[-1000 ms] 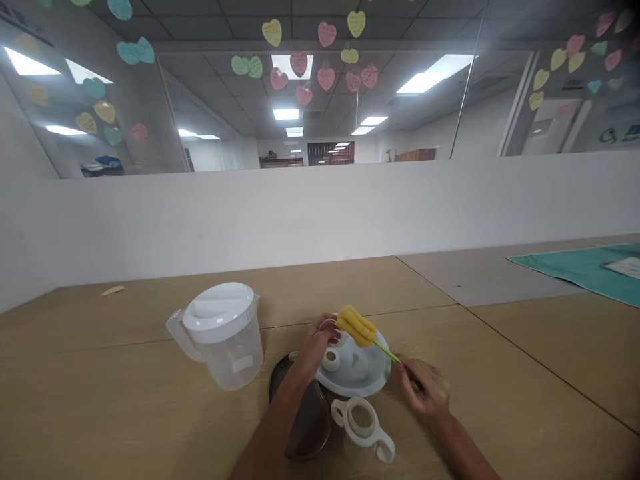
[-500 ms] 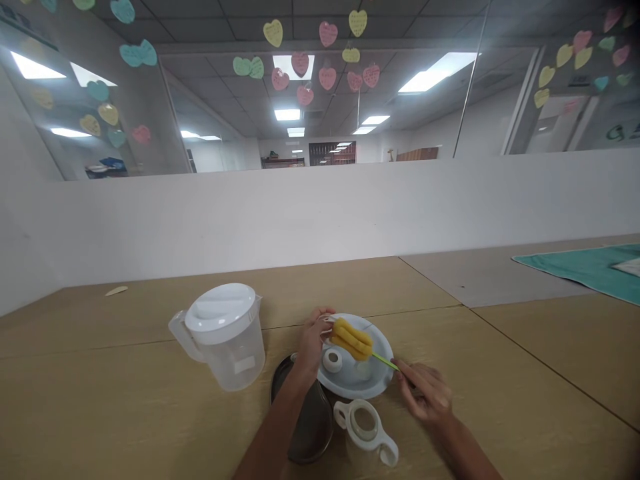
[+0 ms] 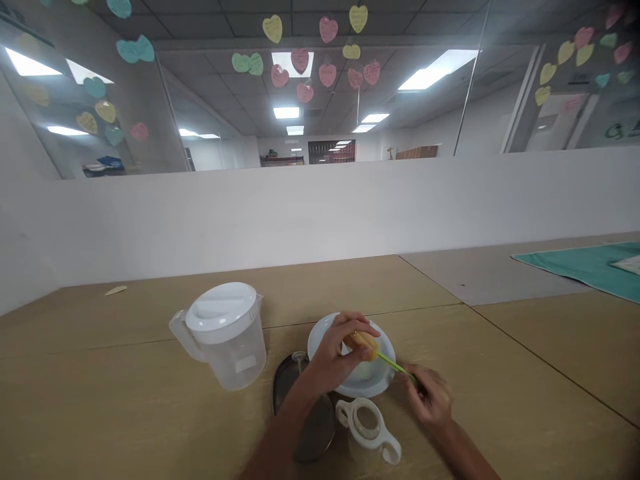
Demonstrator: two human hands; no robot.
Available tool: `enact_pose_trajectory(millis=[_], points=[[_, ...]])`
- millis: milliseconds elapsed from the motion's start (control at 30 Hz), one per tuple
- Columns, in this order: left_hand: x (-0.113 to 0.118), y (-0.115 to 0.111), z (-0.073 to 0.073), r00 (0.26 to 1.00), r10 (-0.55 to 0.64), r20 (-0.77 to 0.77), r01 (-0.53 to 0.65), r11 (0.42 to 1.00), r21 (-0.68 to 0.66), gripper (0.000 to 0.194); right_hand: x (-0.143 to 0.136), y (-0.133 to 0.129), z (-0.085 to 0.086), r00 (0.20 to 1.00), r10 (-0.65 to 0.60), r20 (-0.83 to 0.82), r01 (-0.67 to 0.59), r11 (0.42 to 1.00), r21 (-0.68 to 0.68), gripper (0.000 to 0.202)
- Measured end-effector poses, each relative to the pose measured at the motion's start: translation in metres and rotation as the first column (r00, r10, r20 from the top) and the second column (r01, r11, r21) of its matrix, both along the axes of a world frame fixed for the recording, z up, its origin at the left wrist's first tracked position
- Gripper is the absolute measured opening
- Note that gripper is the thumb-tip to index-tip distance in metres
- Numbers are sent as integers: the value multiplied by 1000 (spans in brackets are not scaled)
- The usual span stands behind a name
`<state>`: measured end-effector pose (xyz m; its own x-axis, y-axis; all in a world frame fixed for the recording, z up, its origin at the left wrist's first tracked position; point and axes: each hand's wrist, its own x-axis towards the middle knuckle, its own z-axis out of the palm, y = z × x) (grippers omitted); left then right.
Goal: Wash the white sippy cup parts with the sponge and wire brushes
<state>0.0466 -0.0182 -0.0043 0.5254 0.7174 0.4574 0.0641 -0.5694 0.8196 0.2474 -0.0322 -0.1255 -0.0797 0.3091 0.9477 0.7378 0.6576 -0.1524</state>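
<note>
See nearest a white two-eared fitting (image 3: 367, 420), below both sets of fingers and between the forearms. Note just left of it a dark tray (image 3: 320, 433), partly covered by the left forearm, with a small clear piece (image 3: 299, 358) at its far edge. Gripping the green stem of a sponge brush (image 3: 373, 350) in the right hand (image 3: 429, 395), with fingers clenched round it. Curving the left hand (image 3: 345, 347) round a small clear cup (image 3: 356, 341), with the yellow sponge inside; cannot tell how deep. Find a white bowl (image 3: 386, 383) beneath the left fingers. See, well left of them, a lidded pitcher (image 3: 227, 340), upright on the tan table (image 3: 125, 387). Notice farther off, well right of the right fingers, a teal cloth (image 3: 575, 263); beyond, a white wall (image 3: 320, 220) under heart-shaped notes (image 3: 327, 75).
</note>
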Motion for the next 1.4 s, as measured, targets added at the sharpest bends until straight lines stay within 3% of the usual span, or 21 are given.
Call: enact_pose_trajectory(millis=[67,133,200,267,333,400,500,600,667,733,833,900,1000,1067,1133,1233,1400], points=[[-9,2,7,986,-132,103,136,990,-28,25,-2,-2,-1,998,23,-55,-26,999,-45,16],[-11,2,9,979,-161,128,166,986,-29,26,-3,-2,-4,995,28,-93,-34,998,-59,19],[-9,2,7,998,-27,57,28,1000,-12,28,-3,-2,-6,995,12,-98,-16,999,-40,17],[-4,3,2,971,221,-86,-218,975,53,24,-3,-2,-5,998,2,-56,-2,1000,5,15],[0,3,-2,871,422,-251,-398,907,139,26,-3,-2,-3,1000,4,1,-4,999,42,14],[0,2,-3,782,493,-381,-450,870,202,34,-3,-2,1,999,14,43,-16,998,61,14],[-8,-4,3,782,417,-463,-347,909,232,32,-4,-3,5,997,11,72,-17,997,74,13],[-25,-8,14,866,159,-474,-87,982,170,37,-5,-4,8,998,12,69,-17,997,73,13],[-36,-7,20,886,65,-460,-4,991,132,44,-6,-4,9,998,15,64,-19,997,70,14],[-44,-6,24,881,103,-462,-34,987,156,51,-7,-3,8,998,4,68,-8,998,61,14],[-52,-3,27,823,268,-500,-137,949,283,59,-5,0,4,996,-27,87,23,999,46,14],[-57,-2,29,741,399,-540,-208,901,381,60,-2,2,1,995,-41,94,38,999,38,15],[-63,-1,28,552,542,-634,-298,838,457,47,0,3,-2,996,-52,74,49,998,34,17],[-68,1,24,434,533,-726,-348,843,410,38,1,3,-3,996,-52,66,51,998,29,21],[-72,4,16,373,461,-805,-387,866,317,38,1,3,-3,996,-54,74,53,998,23,24],[-76,11,2,368,395,-842,-405,883,237,45,0,4,-4,994,-60,95,59,998,16,23],[-76,28,-23,371,407,-835,-421,875,239,38,0,4,-4,994,-55,98,53,998,23,19]])
